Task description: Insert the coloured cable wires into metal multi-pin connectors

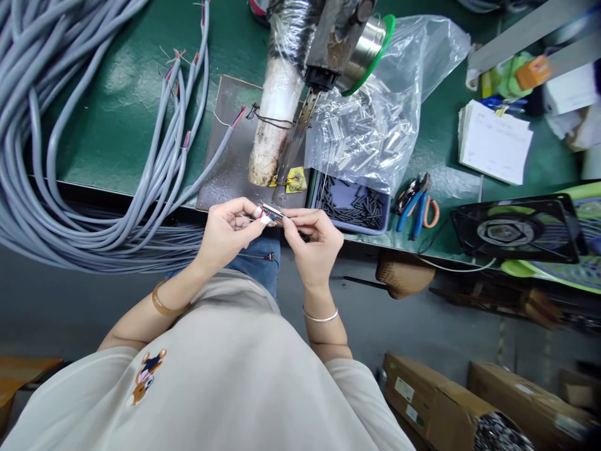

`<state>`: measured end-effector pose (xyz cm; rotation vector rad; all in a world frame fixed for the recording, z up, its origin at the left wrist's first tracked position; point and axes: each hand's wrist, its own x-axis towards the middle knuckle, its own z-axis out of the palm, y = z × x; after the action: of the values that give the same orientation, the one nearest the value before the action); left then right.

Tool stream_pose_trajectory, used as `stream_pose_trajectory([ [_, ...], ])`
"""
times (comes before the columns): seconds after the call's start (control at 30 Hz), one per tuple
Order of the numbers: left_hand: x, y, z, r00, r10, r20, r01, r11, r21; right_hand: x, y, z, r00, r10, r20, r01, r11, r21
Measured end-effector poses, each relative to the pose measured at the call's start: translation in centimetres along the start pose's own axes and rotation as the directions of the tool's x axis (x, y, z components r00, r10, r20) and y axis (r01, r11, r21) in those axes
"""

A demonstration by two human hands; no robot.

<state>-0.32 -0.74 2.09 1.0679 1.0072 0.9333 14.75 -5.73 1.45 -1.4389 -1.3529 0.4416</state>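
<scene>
Close to the table's front edge, both hands meet around a small multi-pin connector (272, 213) with coloured wires at its lower side. My left hand (230, 230) pinches it at the left end, where a white bit shows between thumb and finger. At the other end my right hand (313, 239) grips it with thumb and fingertips. The fingers partly hide the wires. Just beyond the hands, a soldering iron (300, 128) points down beside a white, stained tube (277, 119) wrapped in film. A yellow sponge piece (296, 180) lies under its tip.
Grey cables (136, 181) with stripped ends fill the left side. A solder spool (369, 53) hangs above a plastic bag (370, 125) of clear sleeves. Right of the hands are a bin (350, 203) of black tubes, pliers (416, 207) and a black fan (516, 228).
</scene>
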Motion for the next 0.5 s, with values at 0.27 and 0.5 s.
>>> stream_pose_trajectory([
  [0.27,0.5,-0.4,0.7,0.969,0.221,-0.107,-0.214,0.974,0.07,0.1,0.2,0.6,0.943,-0.333,0.002,0.327,0.923,-0.202],
  [0.5,1.0,-0.4,0.8,0.959,0.264,-0.104,-0.25,0.96,0.124,0.6,0.6,0.5,0.932,-0.361,0.018,0.356,0.907,-0.225],
])
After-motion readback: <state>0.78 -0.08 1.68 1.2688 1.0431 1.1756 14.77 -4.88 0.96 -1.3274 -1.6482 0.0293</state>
